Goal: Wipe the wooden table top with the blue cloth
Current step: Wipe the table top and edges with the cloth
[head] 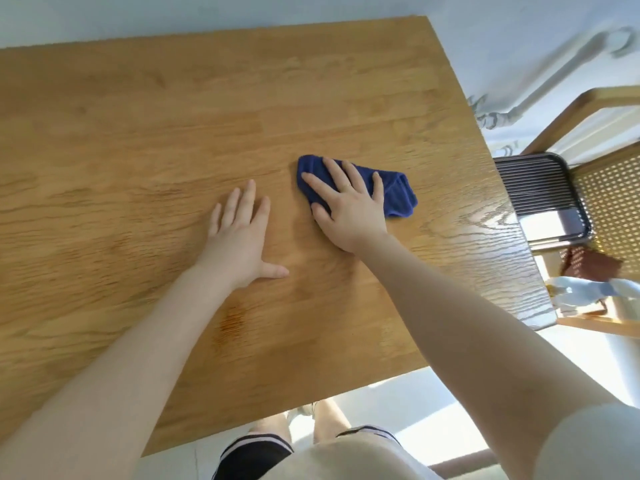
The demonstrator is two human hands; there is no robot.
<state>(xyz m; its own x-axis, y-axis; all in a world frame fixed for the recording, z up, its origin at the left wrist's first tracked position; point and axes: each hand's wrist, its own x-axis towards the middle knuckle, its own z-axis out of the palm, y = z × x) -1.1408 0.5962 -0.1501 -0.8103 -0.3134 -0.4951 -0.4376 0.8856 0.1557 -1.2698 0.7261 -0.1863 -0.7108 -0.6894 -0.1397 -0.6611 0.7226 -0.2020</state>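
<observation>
Cloth (398, 195) lengthwise left-right (under right hand (349, 206))

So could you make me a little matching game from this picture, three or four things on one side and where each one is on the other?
Things:
1. blue cloth
2. left hand
3. dark tray
4. darker stain

Places:
A. flat on bare wood, holding nothing
B. on the chair past the table's right edge
C. under the right hand
D. on the table top by the left forearm

Pairs: 1-C, 2-A, 3-B, 4-D

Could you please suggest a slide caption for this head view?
Right hand presses blue cloth flat on wooden table top; left hand rests beside it.
</observation>
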